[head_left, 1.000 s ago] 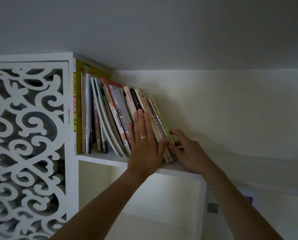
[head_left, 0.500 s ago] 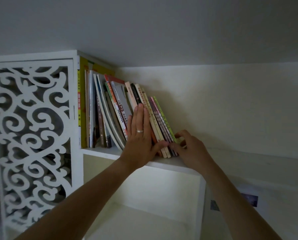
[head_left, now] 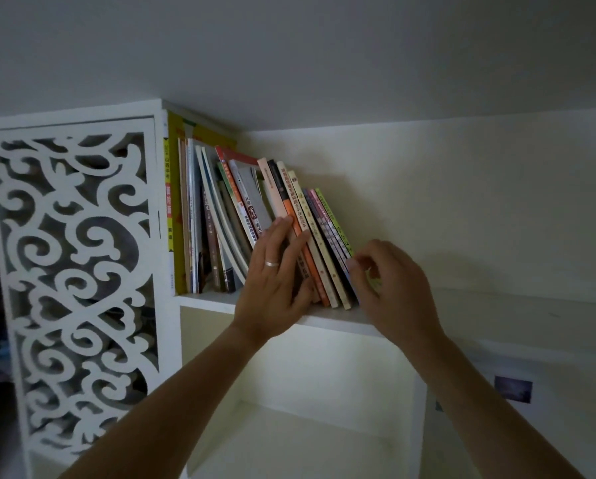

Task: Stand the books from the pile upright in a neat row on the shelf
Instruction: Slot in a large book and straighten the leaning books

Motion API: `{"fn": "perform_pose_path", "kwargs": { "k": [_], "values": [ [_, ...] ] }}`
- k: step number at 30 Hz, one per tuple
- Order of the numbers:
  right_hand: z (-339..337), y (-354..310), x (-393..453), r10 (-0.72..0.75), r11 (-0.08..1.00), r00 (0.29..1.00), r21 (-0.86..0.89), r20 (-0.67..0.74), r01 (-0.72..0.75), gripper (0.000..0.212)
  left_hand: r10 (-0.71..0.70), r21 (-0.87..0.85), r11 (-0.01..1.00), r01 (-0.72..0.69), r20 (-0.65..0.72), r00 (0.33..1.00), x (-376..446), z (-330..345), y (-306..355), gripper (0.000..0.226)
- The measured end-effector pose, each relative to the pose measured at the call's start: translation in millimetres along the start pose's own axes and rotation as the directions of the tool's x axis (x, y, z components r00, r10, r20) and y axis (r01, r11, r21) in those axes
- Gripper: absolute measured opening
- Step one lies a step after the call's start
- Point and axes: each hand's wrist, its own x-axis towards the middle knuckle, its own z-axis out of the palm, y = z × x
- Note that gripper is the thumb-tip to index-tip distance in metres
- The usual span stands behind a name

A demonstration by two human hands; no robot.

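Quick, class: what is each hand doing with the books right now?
Left hand: open, fingers flat against the leaning books, holding nothing.
Right hand: fingers curled at the green end book; a firm grip cannot be told.

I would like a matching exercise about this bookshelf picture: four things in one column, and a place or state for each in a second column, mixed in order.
Column one:
1. left hand
2. right hand
3. yellow book
4. carved white panel

Column two:
A. stands upright at the left end of the row
B. lies flat on the spines in the middle of the row, wearing a ring
C. forms the side of the unit, left of the books
D. pinches at the right end of the row, by the green book

Pairs: 1-B, 2-D, 3-A, 4-C
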Motion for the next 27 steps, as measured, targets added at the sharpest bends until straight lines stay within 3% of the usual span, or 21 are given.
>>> {"fn": "perform_pose_path", "kwargs": {
  "k": [3,7,12,14,17,22,27],
  "values": [
    [-3,-42,11,0.108,0.970,0.984,-0.231,0.145,-0.072,0.021,0.005,0.009,1.000,-0.005,0.002,1.000,2,-1,0,0.066],
    [0,-78,38,0.366,0.889,0.867,-0.402,0.338,-0.219,0.040,0.026,0.033,0.999,-0.026,0.004,1.000,0,0,-2,0.070],
    [11,-92,54,0.452,0.821,0.864,-0.481,0.221,-0.307,0.044,0.182,0.028,0.982,-0.185,0.084,0.980,-2,-6,-20,0.072],
    [21,-87,55,0.438,0.814,0.883,-0.490,0.168,-0.311,0.040,0.251,0.035,0.966,-0.256,0.102,0.963,-5,-16,-40,0.060],
    [46,-76,51,0.310,0.860,0.949,-0.441,0.050,-0.258,0.042,0.224,0.079,0.970,-0.229,0.066,0.972,-9,-29,-71,0.058],
    [87,-59,34,0.143,0.905,0.984,-0.389,-0.106,-0.173,0.070,0.131,0.011,0.991,-0.131,-0.034,0.991,-12,-26,-79,0.065],
    [85,-45,35,0.040,0.967,0.974,-0.235,-0.222,-0.093,0.048,0.132,0.018,0.991,-0.132,-0.044,0.990,-15,-30,-77,0.062]
  ]
}}
